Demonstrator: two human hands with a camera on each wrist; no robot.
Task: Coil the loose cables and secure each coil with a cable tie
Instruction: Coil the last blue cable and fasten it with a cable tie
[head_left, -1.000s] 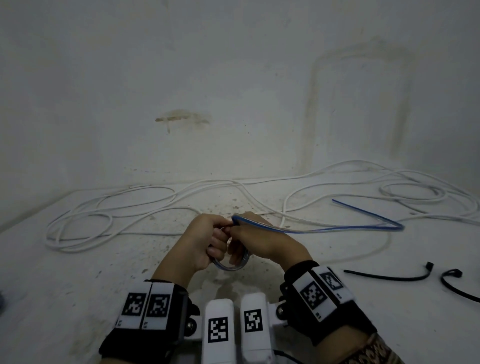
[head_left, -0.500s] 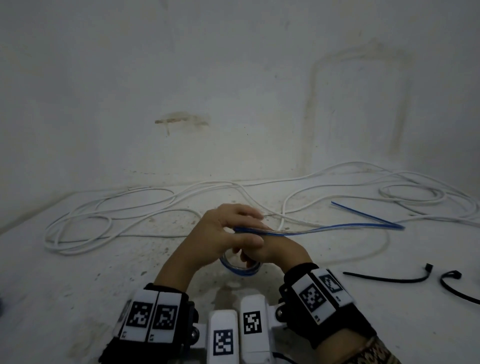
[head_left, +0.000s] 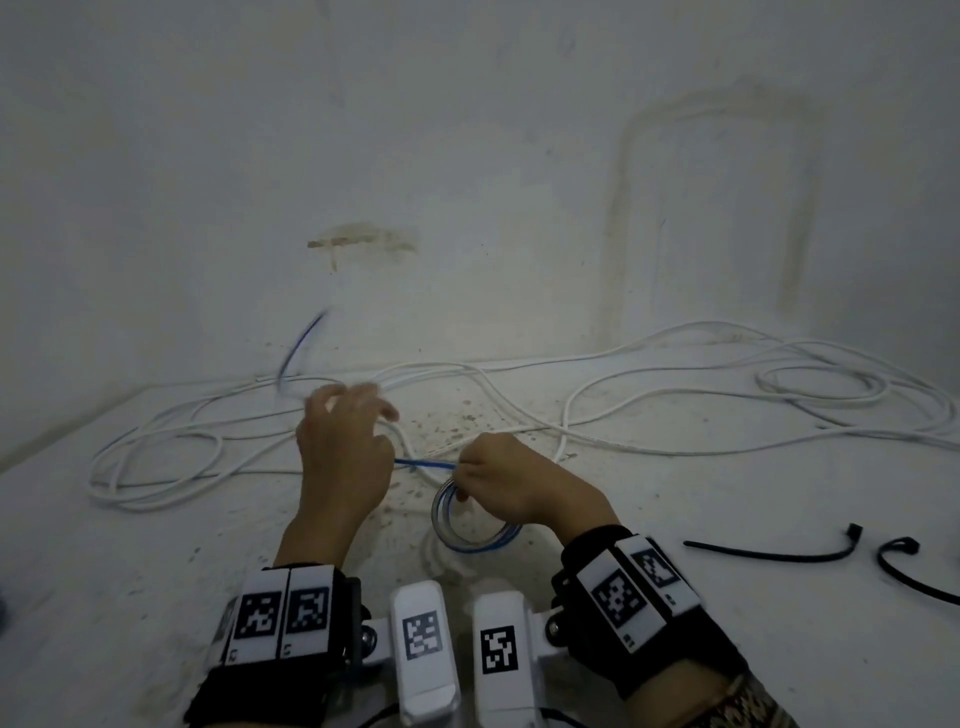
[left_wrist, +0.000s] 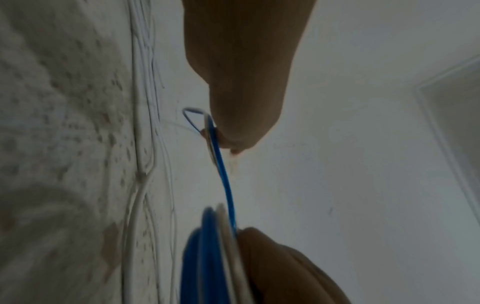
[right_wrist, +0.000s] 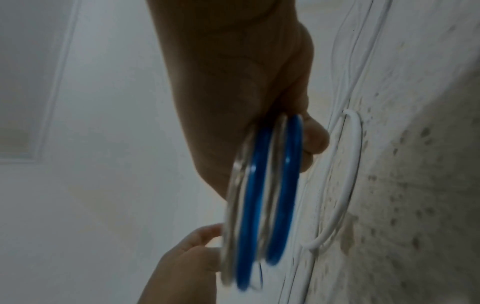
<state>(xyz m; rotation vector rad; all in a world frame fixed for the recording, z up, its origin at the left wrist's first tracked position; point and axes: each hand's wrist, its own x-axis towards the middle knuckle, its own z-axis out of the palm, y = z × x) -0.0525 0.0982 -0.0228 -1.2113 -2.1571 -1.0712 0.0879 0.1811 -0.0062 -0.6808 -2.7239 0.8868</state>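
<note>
A small coil of blue and clear cable (head_left: 470, 527) hangs from my right hand (head_left: 464, 480), which grips its top; in the right wrist view the coil (right_wrist: 257, 197) sits between thumb and fingers. From it a short stretch of blue cable (head_left: 423, 464) runs left into my left hand (head_left: 363, 415). In the left wrist view, the left hand (left_wrist: 223, 142) pinches the cable (left_wrist: 221, 164). The cable's free end (head_left: 298, 348) is blurred, up and to the left of that hand. Two black cable ties (head_left: 774, 557) (head_left: 909, 571) lie on the floor at the right.
A long white cable (head_left: 597, 431) sprawls in loose loops across the floor, from the far left (head_left: 156, 467) to the far right (head_left: 821, 384), just beyond both hands. A stained white wall (head_left: 467, 182) rises behind it.
My left hand has swung left, away from the right hand, with the blue cable. The long free end that lay out to the right now whips up on the left.
</note>
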